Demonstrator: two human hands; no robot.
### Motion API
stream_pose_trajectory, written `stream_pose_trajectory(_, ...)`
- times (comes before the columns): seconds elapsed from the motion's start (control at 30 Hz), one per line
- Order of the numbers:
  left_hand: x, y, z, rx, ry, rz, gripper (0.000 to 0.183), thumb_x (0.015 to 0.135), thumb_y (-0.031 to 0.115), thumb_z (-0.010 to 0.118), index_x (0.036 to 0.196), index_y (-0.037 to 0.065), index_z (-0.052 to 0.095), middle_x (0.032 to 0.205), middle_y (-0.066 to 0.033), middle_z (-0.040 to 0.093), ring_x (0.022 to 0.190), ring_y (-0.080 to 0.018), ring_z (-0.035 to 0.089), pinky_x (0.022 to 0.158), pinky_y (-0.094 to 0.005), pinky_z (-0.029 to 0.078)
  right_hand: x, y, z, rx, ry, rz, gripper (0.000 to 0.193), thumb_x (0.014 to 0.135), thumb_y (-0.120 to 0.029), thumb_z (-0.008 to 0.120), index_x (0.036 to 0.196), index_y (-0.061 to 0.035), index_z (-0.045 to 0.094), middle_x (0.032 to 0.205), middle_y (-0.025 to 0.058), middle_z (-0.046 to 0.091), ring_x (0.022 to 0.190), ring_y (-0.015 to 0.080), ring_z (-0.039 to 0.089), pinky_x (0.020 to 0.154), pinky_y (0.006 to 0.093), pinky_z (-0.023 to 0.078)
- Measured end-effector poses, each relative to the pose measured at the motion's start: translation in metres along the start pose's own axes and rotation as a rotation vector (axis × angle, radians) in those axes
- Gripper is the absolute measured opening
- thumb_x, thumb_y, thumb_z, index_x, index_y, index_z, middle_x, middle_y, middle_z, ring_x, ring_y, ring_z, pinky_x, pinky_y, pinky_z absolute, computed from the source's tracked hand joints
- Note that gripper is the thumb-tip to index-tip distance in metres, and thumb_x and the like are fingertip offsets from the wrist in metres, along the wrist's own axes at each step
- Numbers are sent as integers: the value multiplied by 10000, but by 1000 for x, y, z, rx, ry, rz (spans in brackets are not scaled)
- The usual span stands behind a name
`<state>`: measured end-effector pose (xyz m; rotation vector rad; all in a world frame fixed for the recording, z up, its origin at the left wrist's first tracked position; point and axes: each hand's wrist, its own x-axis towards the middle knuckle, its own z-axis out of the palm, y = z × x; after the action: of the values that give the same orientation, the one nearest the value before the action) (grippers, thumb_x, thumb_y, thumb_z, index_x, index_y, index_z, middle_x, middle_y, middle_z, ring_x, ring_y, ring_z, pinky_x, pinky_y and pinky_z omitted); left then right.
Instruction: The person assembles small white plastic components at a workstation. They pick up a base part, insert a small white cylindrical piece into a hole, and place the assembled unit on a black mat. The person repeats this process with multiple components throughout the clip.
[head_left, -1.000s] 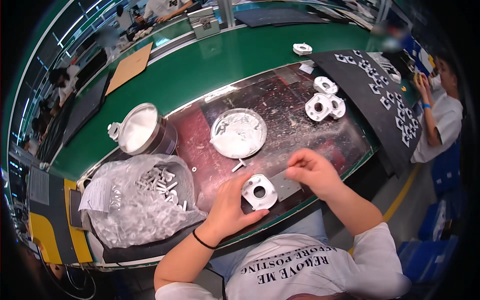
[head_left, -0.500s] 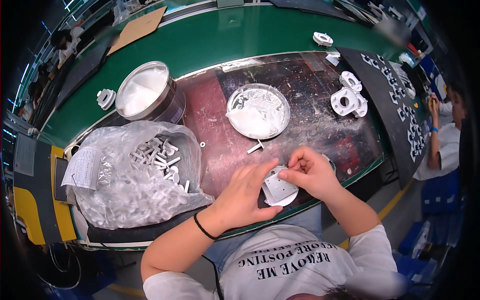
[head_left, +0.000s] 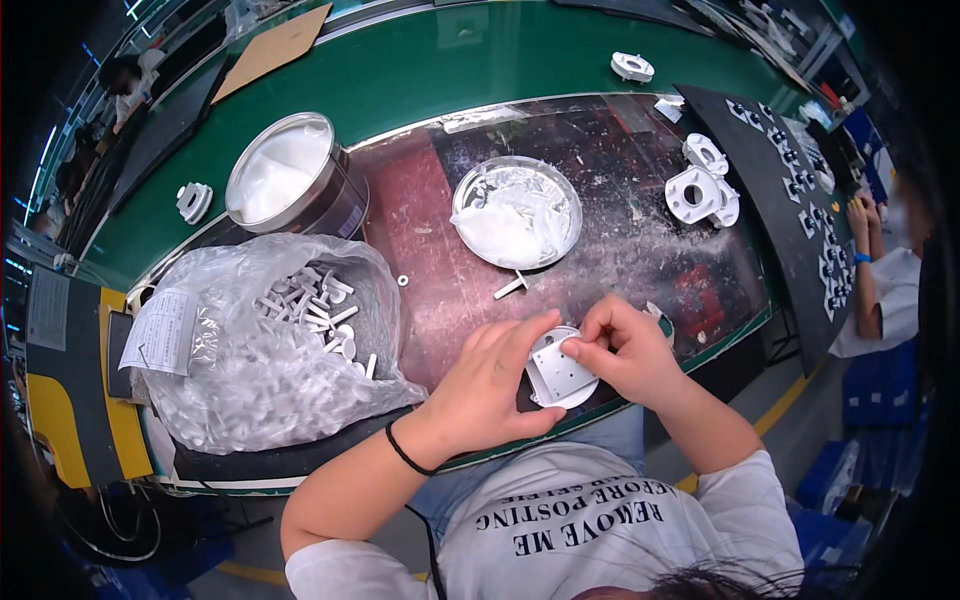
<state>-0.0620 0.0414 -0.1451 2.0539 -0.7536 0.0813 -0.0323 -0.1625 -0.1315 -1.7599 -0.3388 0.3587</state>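
Observation:
In front of me at the table's near edge is a round white plastic part (head_left: 562,376) with a raised square plate dotted with small holes. My left hand (head_left: 490,385) curves around its left side, fingers above and thumb below, gripping it. The thumb and fingertips of my right hand (head_left: 632,352) are pinched together over the part's upper right edge. Whatever lies between those fingertips is too small or hidden to make out. Just beyond, a white stemmed plastic piece (head_left: 511,286) lies beside a round metal dish (head_left: 575,235) holding a white, paste-like substance (head_left: 497,232).
At left a clear plastic bag (head_left: 240,400) spills white stemmed pieces (head_left: 320,308). Behind it stands a metal tin (head_left: 342,205) with white contents. White round housings (head_left: 690,196) sit at right, near a black board (head_left: 745,165) bearing small parts. A co-worker (head_left: 885,270) is at far right.
My right fingertips have shifted slightly on the part's upper right edge. The left hand keeps its grip. The whole view has moved a little.

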Motion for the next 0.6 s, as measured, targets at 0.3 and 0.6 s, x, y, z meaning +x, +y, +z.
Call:
stream_pose_trajectory(0.3, -1, 3, 0, 17, -4, -32, 896, 640, 231, 772, 1373, 63, 286, 1260, -143, 493, 1128, -334, 472, 974, -443, 346, 0, -9, -1, -181, 0, -38, 184, 841, -94, 672, 839, -56, 492, 723, -35, 490, 618, 17, 424, 535, 191, 360)
stream_pose_trajectory(0.6, -2, 1, 3, -4, 4, -10, 906, 640, 229, 771, 1379, 63, 274, 1281, -133, 487, 1133, -335, 467, 979, -443, 341, -7, -2, 8, -65, 71, -47, 188, 854, -92, 657, 834, -70, 472, 735, -58, 469, 619, -6, 390, 524, 170, 330)
